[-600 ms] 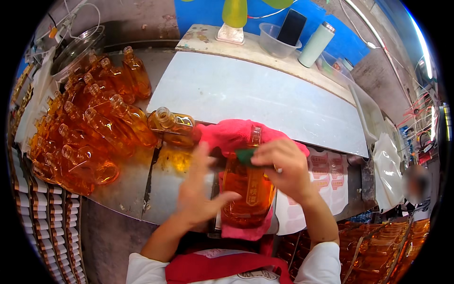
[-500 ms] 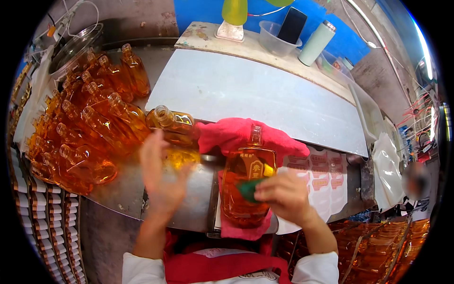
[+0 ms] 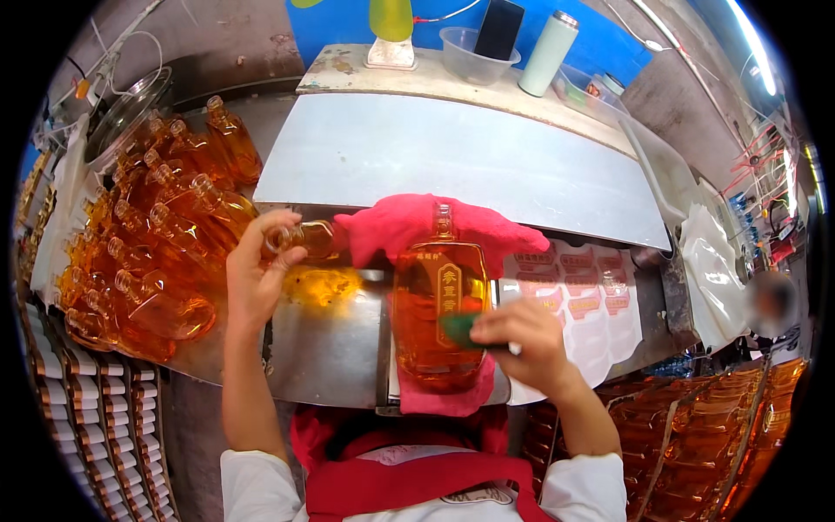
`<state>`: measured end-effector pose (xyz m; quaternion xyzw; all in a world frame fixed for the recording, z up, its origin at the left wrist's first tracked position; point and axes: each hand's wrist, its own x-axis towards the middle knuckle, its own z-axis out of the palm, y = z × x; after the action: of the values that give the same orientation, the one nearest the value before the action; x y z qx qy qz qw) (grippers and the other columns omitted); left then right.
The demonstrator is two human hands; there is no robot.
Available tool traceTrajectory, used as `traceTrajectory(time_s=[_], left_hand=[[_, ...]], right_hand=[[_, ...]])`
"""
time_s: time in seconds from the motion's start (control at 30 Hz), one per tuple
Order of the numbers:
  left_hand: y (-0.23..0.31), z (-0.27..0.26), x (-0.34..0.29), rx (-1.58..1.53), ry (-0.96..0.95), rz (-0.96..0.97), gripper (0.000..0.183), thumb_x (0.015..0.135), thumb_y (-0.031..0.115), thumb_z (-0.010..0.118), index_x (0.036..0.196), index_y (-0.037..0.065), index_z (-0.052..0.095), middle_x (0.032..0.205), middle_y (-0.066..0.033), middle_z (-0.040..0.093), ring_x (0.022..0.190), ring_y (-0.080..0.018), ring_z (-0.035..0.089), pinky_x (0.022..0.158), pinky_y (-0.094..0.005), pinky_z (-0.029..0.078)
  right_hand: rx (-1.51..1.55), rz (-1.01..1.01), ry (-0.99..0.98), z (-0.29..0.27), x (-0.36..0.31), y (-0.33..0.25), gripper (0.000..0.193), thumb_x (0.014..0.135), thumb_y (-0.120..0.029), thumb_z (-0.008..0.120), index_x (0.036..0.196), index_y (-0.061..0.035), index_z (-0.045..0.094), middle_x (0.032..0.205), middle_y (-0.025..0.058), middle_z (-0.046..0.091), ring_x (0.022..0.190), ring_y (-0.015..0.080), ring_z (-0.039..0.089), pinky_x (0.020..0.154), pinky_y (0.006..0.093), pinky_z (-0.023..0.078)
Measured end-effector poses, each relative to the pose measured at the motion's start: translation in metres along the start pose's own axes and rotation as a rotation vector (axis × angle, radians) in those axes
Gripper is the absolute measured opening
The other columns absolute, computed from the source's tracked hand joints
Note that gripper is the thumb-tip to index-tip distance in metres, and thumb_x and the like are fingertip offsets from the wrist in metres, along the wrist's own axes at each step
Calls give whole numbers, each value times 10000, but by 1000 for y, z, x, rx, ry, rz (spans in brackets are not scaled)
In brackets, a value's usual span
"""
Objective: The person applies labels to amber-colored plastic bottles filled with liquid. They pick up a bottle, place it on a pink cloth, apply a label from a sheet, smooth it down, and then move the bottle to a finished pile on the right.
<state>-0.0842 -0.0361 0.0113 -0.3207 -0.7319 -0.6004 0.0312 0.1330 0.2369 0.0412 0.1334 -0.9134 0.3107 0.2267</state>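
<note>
Two hands now work apart: left hand [image 3: 257, 274] has left the bottle [image 3: 437, 313] on the pink cloth [image 3: 409, 228], closing on another bottle's neck [image 3: 300, 237]; right hand [image 3: 522, 344] presses a green pad [image 3: 459, 329] on it.

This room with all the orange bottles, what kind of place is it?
Probably a bottling or labelling workshop. Many bottles of amber liquid lie in a pile, a label sheet sits beside the bottle on a pink cloth, and the right hand rubs it with a green pad.
</note>
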Motion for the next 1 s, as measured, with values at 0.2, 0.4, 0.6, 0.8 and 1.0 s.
traceTrajectory(time_s=[0.2, 0.4, 0.6, 0.8, 1.0], left_hand=[[16, 7, -35, -1, 161, 15, 289, 812, -19, 710, 1080, 4, 603, 1112, -67, 635, 990, -124, 577, 880, -264, 457], [59, 1, -57, 75, 115, -128, 243, 821, 38, 730, 1034, -4, 621, 952, -28, 642, 835, -89, 561, 764, -235, 462], [73, 6, -64, -29, 11, -220, 384, 833, 158, 740, 1132, -1, 559, 1075, -69, 622, 1001, -139, 572, 908, -280, 441], [46, 10, -87, -8, 70, -101, 747, 695, 61, 849, 1317, 22, 437, 1268, -96, 518, 1121, -174, 547, 953, -307, 454], [-12, 7, -131, -152, 96, -295, 731, 711, 35, 840, 1317, 46, 431, 1170, -70, 581, 1091, -179, 575, 917, -314, 483]], right_hand=[[196, 173, -80, -7, -37, -28, 351, 579, 62, 726, 904, -63, 688, 887, 79, 689, 772, 255, 643, 661, 341, 508], [206, 225, -177, 4, -12, -34, 271, 754, -44, 738, 1014, -65, 664, 935, 102, 685, 844, 282, 654, 731, 354, 523], [81, 268, 197, 9, 82, 32, 207, 791, -96, 712, 977, -25, 655, 952, 143, 686, 878, 290, 672, 776, 361, 525], [250, 394, 350, -11, 104, 44, 117, 817, -113, 654, 911, -44, 655, 873, 172, 683, 777, 309, 652, 715, 343, 513], [-167, 438, -213, 7, 123, 61, 272, 836, -269, 622, 949, -32, 693, 716, 141, 659, 653, 221, 623, 653, 345, 489]])
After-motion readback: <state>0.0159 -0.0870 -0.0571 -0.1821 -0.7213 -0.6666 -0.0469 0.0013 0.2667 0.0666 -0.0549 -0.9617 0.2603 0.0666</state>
